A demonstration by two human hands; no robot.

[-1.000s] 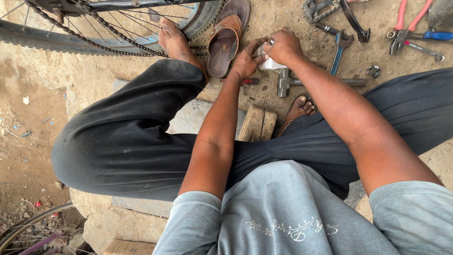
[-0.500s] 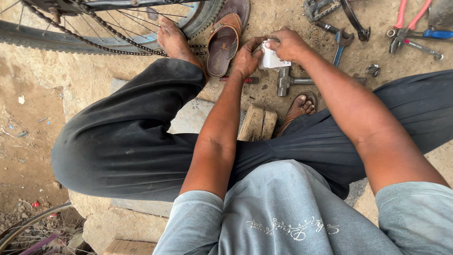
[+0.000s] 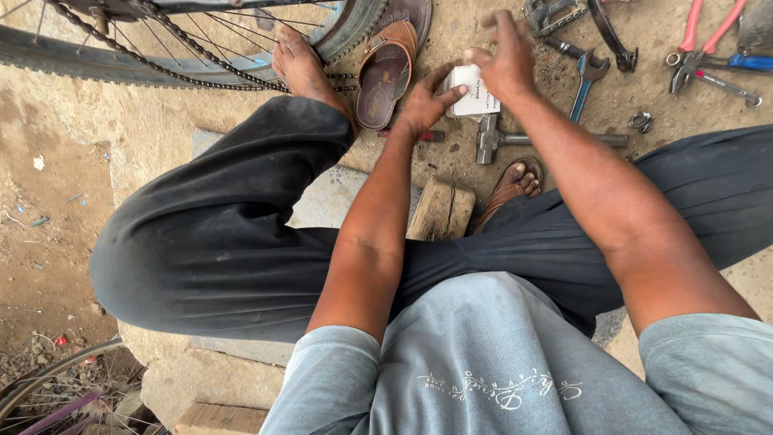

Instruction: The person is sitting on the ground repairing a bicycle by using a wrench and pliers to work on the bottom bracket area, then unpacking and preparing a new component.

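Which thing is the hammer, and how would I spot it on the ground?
Find the big bicycle wheel at the top, then the two hands around a small white box. Just below that box, on the dirt, lies the hammer. Unlike the blue spanner and the red-handled pliers nearby, it has a chunky grey metal head.

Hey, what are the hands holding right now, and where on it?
A small white box. The left hand grips its left side with thumb and fingers; the right hand sits over its top right edge, its exact grip hidden.
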